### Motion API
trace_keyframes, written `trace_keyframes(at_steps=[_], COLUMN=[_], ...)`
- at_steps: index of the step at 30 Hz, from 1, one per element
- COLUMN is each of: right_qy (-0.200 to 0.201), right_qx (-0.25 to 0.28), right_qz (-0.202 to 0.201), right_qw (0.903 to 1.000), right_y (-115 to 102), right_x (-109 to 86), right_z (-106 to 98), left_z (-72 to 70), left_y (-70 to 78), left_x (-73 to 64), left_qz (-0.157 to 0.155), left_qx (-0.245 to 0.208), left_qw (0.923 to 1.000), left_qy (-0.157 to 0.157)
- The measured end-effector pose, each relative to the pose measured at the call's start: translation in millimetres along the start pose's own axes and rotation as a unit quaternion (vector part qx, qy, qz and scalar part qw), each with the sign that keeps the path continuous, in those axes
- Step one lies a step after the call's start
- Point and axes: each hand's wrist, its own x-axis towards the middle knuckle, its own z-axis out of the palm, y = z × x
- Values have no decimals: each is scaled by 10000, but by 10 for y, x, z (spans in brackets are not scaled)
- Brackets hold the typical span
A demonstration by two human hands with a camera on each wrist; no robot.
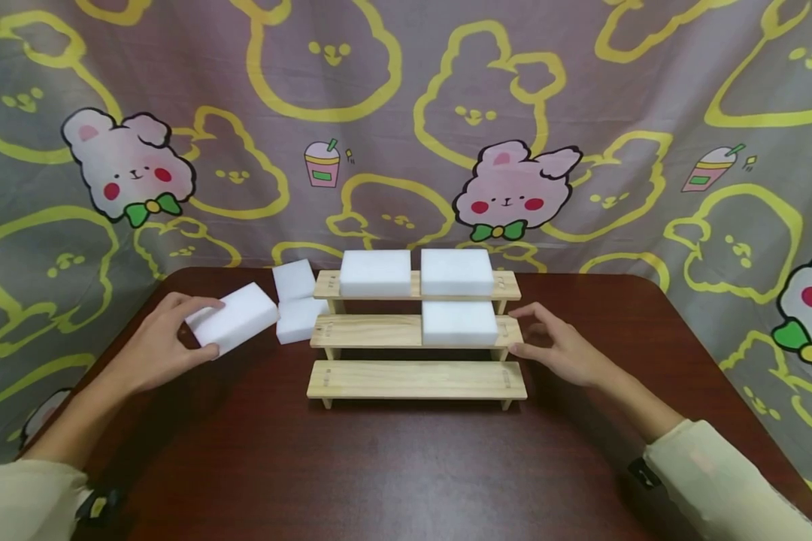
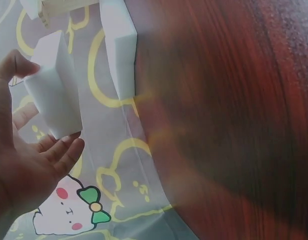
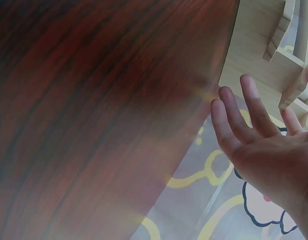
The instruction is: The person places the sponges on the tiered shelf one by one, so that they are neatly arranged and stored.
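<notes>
My left hand [image 1: 162, 342] grips a white foam block [image 1: 233, 319] by its sides, tilted and held above the table at the left. The left wrist view shows the thumb on one side of that block and the fingers on the other. A three-tier wooden display rack [image 1: 365, 381] stands in the middle. My right hand [image 1: 565, 349] pinches the right end of its middle shelf between thumb and index finger, the other fingers extended. Two white blocks [image 1: 375, 270] lie on the top shelf, and one white block [image 1: 459, 323] is at the right of the middle shelf.
Two more white blocks [image 1: 302, 318] lie on the dark brown table [image 1: 406, 466], just left of the rack. Behind the table hangs a patterned curtain [image 1: 392, 150] with bears and rabbits. The bottom shelf bears no block.
</notes>
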Motion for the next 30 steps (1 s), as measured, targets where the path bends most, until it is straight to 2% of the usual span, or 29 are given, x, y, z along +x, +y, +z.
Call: trace_keyframes(at_steps=[8, 17, 30], right_qy=[-35, -46, -43], right_qx=[-24, -43, -4], right_qz=[-11, -6, -33], right_qw=[10000, 10000, 10000], right_y=[-4, -4, -10], right_x=[-3, 1, -1], right_z=[-5, -4, -11], left_z=[-28, -37, -42], left_y=[106, 138, 199], left_x=[5, 9, 22], left_qz=[255, 595, 819], left_qx=[-64, -197, -375], left_qw=[9996, 9980, 9959], left_qy=[-28, 28, -113])
